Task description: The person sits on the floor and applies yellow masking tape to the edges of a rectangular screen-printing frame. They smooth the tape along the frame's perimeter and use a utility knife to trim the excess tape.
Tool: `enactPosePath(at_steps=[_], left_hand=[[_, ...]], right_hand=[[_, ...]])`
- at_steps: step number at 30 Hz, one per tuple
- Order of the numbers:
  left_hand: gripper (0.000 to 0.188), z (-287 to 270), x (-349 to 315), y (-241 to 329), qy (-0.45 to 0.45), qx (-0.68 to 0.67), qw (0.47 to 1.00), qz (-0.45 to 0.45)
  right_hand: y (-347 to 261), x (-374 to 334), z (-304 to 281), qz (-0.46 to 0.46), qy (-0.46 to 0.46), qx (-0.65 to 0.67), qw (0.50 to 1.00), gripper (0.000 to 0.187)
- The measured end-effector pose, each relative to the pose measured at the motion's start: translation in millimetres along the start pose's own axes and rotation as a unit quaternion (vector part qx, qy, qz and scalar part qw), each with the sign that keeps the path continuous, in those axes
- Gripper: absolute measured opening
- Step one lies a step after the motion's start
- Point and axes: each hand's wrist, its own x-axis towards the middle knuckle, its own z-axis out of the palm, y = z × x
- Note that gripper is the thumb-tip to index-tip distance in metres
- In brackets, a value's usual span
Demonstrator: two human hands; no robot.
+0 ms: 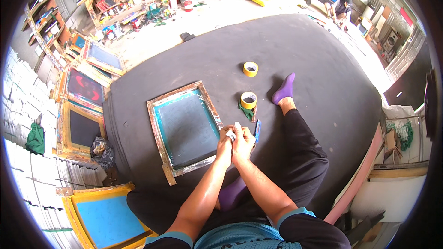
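Note:
My left hand (224, 142) and my right hand (243, 143) meet in front of me, at the near right corner of a wooden-framed screen-printing screen (189, 129). Fingers of both hands are closed around a small whitish piece (230, 134); its kind is too small to make out. Just right of my right hand lies a blue utility knife (258, 130). Beyond the hands, a roll of yellow tape (248, 100) rests by a dark green cloth scrap (246, 111). A second yellow tape roll (250, 69) lies farther off.
I sit on a large dark padded surface (323, 60), my purple-socked foot (284, 90) stretched out right. More framed screens (83, 127) lean at the left, with a yellow-framed blue one (108, 216) near left. Cluttered shelves (124, 7) stand behind; another person (340, 11) crouches far right.

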Motion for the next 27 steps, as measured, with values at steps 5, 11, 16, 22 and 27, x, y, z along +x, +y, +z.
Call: enactPosePath(at_steps=[5, 11, 16, 22, 27], left_hand=[[0.076, -12, 7, -6, -0.127, -0.293, 0.94, -0.124], [0.05, -15, 19, -6, -0.065, -0.36, 0.924, -0.113], [0.032, -26, 31, -1, 0.108, -0.149, 0.981, 0.053], [0.053, -101, 42, 36, 0.185, -0.054, 0.98, 0.042], [0.064, -199, 48, 74, 0.208, -0.014, 0.978, 0.004]], right_hand=[[-8, 21, -17, -0.305, -0.129, -0.327, 0.885, 0.027], [-21, 17, 1, -0.457, -0.142, -0.505, 0.718, 0.043], [10, 13, 0, -0.229, -0.217, -0.404, 0.858, 0.042], [81, 13, 1, 0.02, -0.273, -0.18, 0.945, 0.035], [95, 21, 33, 0.106, -0.268, -0.207, 0.935, 0.035]])
